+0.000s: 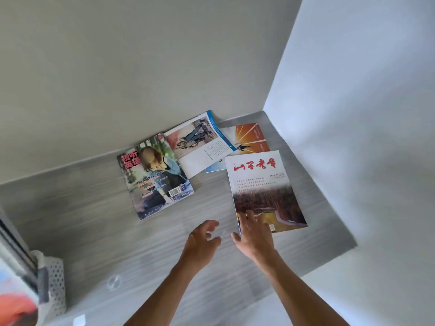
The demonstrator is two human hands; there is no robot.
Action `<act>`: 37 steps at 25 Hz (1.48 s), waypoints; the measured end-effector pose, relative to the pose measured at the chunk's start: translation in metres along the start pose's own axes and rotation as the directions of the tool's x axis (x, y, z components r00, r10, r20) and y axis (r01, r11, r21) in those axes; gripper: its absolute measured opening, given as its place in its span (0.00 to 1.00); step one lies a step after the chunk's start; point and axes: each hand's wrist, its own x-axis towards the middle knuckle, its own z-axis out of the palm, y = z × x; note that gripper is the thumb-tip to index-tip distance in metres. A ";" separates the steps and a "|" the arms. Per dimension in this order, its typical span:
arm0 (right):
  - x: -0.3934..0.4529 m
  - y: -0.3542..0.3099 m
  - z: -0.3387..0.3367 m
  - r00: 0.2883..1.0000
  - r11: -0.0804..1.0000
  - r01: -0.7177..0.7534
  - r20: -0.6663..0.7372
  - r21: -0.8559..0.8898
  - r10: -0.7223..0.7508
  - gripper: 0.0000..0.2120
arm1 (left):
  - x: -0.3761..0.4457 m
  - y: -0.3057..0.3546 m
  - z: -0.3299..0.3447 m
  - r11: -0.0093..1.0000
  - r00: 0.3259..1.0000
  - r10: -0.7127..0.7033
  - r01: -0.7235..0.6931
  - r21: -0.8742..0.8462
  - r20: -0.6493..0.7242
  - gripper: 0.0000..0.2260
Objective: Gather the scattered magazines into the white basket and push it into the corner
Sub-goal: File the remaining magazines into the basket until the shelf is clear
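Several magazines lie on the grey floor near the room corner. A white magazine with red calligraphy (263, 184) lies nearest; my right hand (254, 234) rests on its lower left corner, fingers spread on the cover and thumb at the edge. My left hand (202, 238) hovers open just left of it, holding nothing. A magazine with a woman on the cover (153, 177) lies to the left. Behind it lie one with a sketch of figures (200, 144) and an orange one (249, 137). The white perforated basket (56, 288) stands at the lower left, partly cut off.
Two pale walls meet at a corner (263, 109) just behind the magazines. A dark vertical frame (14, 243) and an orange object (16, 307) sit at the left edge by the basket. A small clear round thing (114, 282) lies on the floor.
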 end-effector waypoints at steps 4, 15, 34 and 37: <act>-0.001 -0.005 0.007 0.987 0.999 0.025 -0.155 -0.027 -0.029 0.31 | 0.004 0.000 0.000 0.998 0.996 -0.055 0.054 -0.026 -0.063 0.12; -0.015 -0.035 -0.028 0.946 0.905 -0.150 -0.209 0.399 0.249 0.15 | -0.013 0.022 -0.025 0.975 0.992 -0.085 0.063 -0.212 -0.096 0.09; -0.070 -0.279 -0.082 0.909 0.290 0.128 0.005 0.949 -0.417 0.10 | -0.224 -0.117 -0.311 0.813 0.760 -0.016 -0.368 -0.451 -0.650 0.13; -0.085 -0.371 -0.084 0.879 0.222 0.207 -0.081 0.953 -0.470 0.09 | -0.241 -0.156 -0.377 0.839 0.617 -0.106 -0.366 -0.403 -0.780 0.12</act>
